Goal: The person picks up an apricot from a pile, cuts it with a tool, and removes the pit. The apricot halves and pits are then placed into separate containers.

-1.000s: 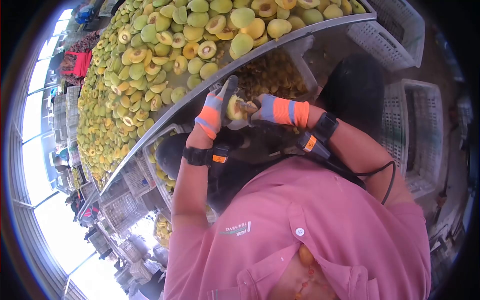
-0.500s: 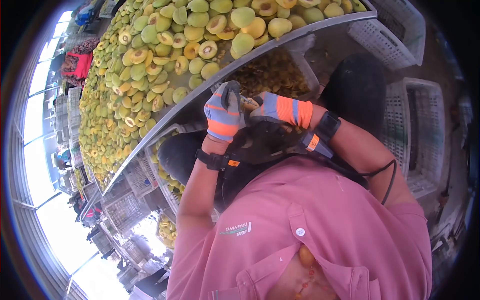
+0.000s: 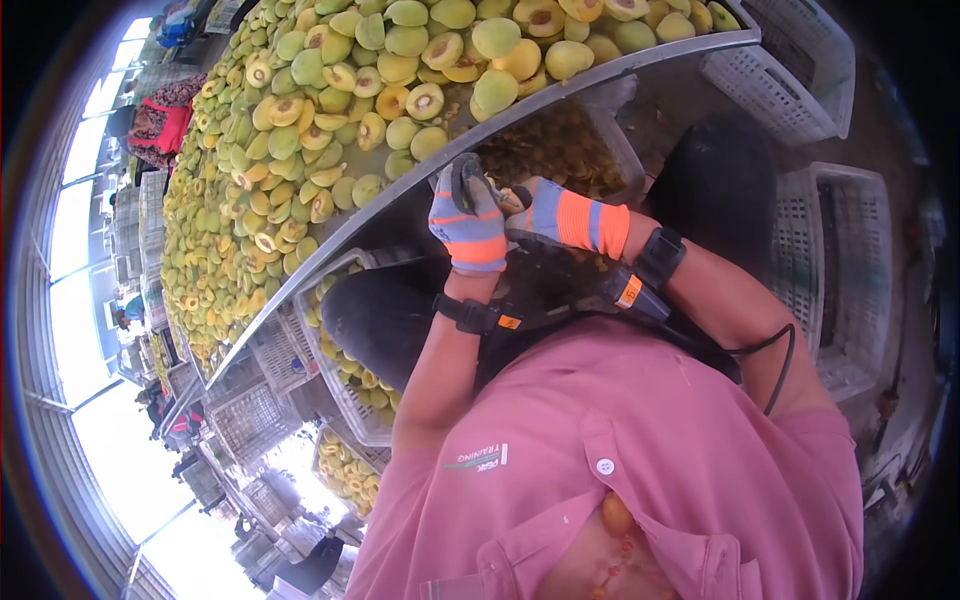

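My left hand (image 3: 468, 217), in a striped orange and grey glove, is closed near the metal edge of the table (image 3: 395, 188). Its fingers meet those of my right hand (image 3: 563, 215), gloved alike and closed too. A small pale yellow-brown piece (image 3: 512, 199) shows between the two hands, and I cannot make out which fingers grip it. Beyond the edge lies a large heap of halved green-yellow fruit (image 3: 300, 130), some halves with pits showing. Behind my hands, below the edge, is a container of brown-yellow scraps (image 3: 560, 150).
White plastic crates stand at the right (image 3: 855, 270) and upper right (image 3: 770, 90). A crate of fruit (image 3: 350, 385) is beside my left knee. More crates (image 3: 250, 420) stand at the lower left. A person in red (image 3: 165, 130) is at the far left.
My left hand has moved right, closer to my right hand, and its wrist has turned a little. The view has shifted slightly.
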